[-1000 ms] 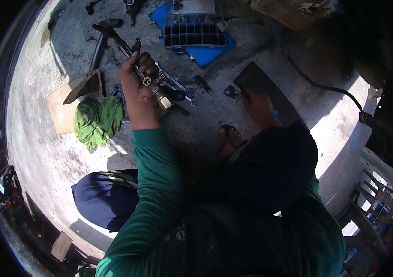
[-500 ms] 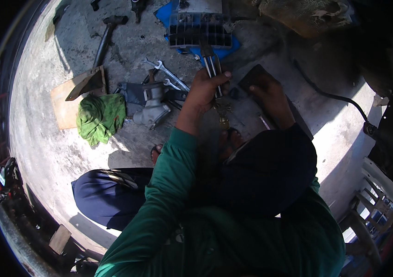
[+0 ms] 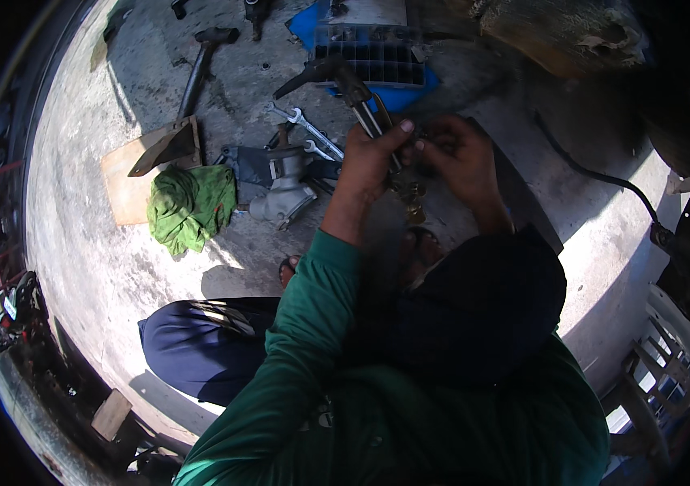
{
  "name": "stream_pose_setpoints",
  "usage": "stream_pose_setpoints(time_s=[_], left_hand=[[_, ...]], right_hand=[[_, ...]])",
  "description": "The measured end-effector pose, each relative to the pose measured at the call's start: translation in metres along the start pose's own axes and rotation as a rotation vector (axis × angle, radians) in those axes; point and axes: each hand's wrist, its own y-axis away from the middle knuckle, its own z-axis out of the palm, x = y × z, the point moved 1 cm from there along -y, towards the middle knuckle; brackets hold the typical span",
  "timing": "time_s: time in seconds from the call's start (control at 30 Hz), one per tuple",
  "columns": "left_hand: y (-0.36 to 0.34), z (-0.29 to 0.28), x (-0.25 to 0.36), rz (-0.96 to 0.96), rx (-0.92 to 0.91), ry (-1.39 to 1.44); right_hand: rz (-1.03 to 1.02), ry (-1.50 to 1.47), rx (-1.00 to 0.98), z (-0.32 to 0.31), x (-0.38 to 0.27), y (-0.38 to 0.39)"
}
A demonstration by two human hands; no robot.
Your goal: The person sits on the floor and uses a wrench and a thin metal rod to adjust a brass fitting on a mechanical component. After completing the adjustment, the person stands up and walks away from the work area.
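My left hand [image 3: 368, 166] is wrapped round a metal torch [image 3: 377, 125] with a dark angled head, parallel tubes and brass fittings at its lower end. My right hand [image 3: 464, 166] is beside it, its fingers curled by the tubes over something small and dark that I cannot make out. Left of my hands lie several wrenches [image 3: 308, 127], a grey cast-metal part [image 3: 284, 194] and a crumpled green cloth [image 3: 191, 211]. A dark flat sheet [image 3: 527, 211] lies under and right of my right hand.
A compartment box [image 3: 365, 53] lies on a blue sheet [image 3: 304, 28] ahead. A hammer [image 3: 195, 69] and a board [image 3: 118, 186] lie on the concrete floor at left. A dark hose [image 3: 596, 170] crosses the right side. A plastic chair [image 3: 673, 364] stands at lower right.
My left hand has brought the torch from upper left to the middle and tilted it. My right hand has moved up from the dark sheet to the torch, fingers curling in beside it.
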Motion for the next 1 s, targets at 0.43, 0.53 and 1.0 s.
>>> stream_pose_setpoints(time_s=[0.43,0.53,1.0], left_hand=[[-0.003,-0.002,-0.003,0.032,-0.013,-0.009],[-0.004,-0.002,-0.001,0.017,-0.015,-0.019],[0.002,-0.003,0.008,0.033,-0.121,0.017]], right_hand=[[0.075,-0.057,-0.002,0.002,-0.007,0.001],[0.044,-0.132,-0.002,0.001,-0.003,0.002],[0.087,-0.288,-0.049,-0.001,-0.011,0.003]])
